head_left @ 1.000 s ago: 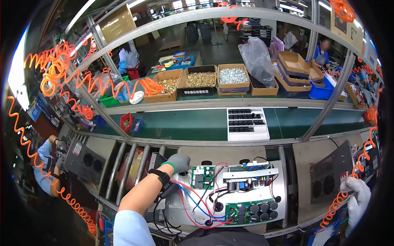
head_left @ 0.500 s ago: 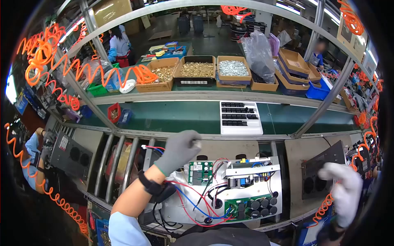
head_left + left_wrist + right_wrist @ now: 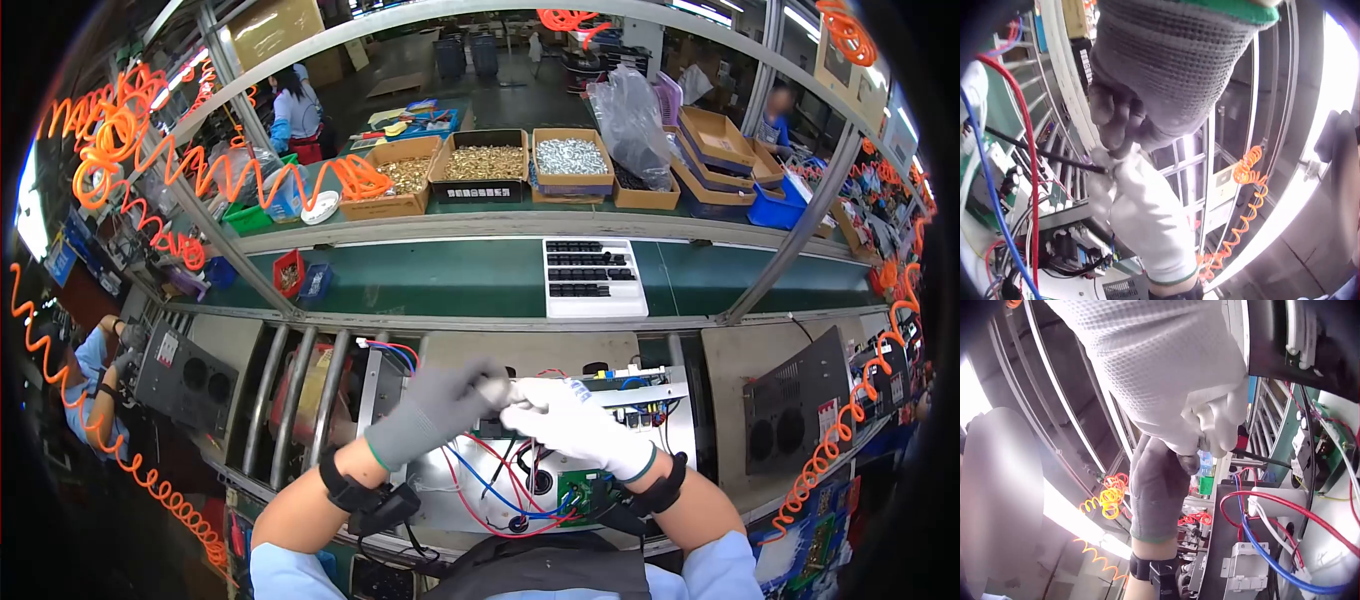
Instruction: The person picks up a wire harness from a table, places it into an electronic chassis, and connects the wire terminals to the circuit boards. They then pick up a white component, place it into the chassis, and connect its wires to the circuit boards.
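Observation:
Above an open metal chassis (image 3: 450, 512), both hands meet at their fingertips in the head view. The grey-gloved left hand (image 3: 435, 408) curls its fingers around a small pale part (image 3: 496, 391), mostly hidden. From the other side the white-gloved right hand (image 3: 575, 425) pinches at the same spot with thumb and bent fingers. I cannot tell the part's kind. A thin black wire (image 3: 1054, 154) overlaps the fingertips in the left wrist view. Below the hands are red and blue wires (image 3: 482, 500) and a green circuit board (image 3: 574, 490), partly covered by the right forearm.
Steel rollers (image 3: 302, 400) lie left of the chassis. A white tray (image 3: 625, 300) with black parts stands on the green bench behind. Cartons of small metal pieces (image 3: 483, 165) line the shelf. Dark fan units (image 3: 185, 377) stand on either side. Orange coiled hoses (image 3: 800, 490) hang nearby.
The left hand has lifted off the chassis's left side and moved right. The right hand has come in from beside the coiled hose at far right to meet it.

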Tool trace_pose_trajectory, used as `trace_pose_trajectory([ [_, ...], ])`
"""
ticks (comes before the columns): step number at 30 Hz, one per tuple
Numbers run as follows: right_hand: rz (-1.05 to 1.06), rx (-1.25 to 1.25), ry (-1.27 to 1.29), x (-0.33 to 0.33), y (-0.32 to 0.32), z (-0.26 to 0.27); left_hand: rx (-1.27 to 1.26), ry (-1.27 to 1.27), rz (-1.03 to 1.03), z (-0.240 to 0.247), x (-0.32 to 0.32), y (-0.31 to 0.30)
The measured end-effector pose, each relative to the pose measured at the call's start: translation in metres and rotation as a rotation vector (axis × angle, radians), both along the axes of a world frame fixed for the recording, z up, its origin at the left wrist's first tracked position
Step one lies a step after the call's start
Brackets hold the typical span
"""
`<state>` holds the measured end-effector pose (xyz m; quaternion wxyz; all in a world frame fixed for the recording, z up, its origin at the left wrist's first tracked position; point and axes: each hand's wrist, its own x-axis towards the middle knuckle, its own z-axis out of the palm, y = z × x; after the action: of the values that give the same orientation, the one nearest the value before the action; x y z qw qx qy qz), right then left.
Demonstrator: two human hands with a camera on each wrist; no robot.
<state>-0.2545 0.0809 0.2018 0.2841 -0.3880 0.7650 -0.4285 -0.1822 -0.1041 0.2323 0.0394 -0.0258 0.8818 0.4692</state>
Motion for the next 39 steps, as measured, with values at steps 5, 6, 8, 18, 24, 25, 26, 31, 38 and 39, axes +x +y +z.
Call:
trace_pose_trajectory([
  [5, -0.158, -0.119, -0.199, -0.011, 0.005, 0.002, -0.146, 0.088, -0.277, -0.051, -0.031, -0.040],
  [6, -0.198, -0.118, -0.184, -0.013, 0.004, 0.003, -0.095, -0.069, -0.396, -0.059, -0.037, -0.042],
  [8, -0.234, -0.071, -0.314, -0.019, 0.003, 0.001, -0.051, -0.141, -0.476, -0.064, -0.046, -0.051],
  [18, -0.305, -0.163, -0.243, -0.048, 0.023, -0.018, -1.299, -0.434, -0.491, -0.075, -0.066, -0.073],
  [24, -0.259, -0.224, -0.070, -0.056, 0.059, -0.002, -0.969, -0.383, -0.622, -0.098, -0.073, -0.065],
  [25, -0.278, -0.188, 0.009, -0.059, 0.073, 0.013, -0.800, -0.397, -0.593, -0.107, -0.072, -0.069],
  [26, -0.317, -0.165, 0.031, -0.060, 0.085, 0.030, -0.786, -0.395, -0.595, -0.112, -0.072, -0.068],
  [31, -0.582, -0.153, 0.000, -0.066, 0.117, 0.065, -0.708, -0.430, -0.452, -0.122, -0.072, -0.067],
  [38, -0.332, -0.074, 0.173, -0.075, 0.098, 0.025, -0.771, -0.398, -0.431, -0.129, -0.069, -0.065],
  [39, -0.261, -0.066, 0.218, -0.079, 0.093, 0.027, -0.763, -0.399, -0.397, -0.128, -0.070, -0.064],
])
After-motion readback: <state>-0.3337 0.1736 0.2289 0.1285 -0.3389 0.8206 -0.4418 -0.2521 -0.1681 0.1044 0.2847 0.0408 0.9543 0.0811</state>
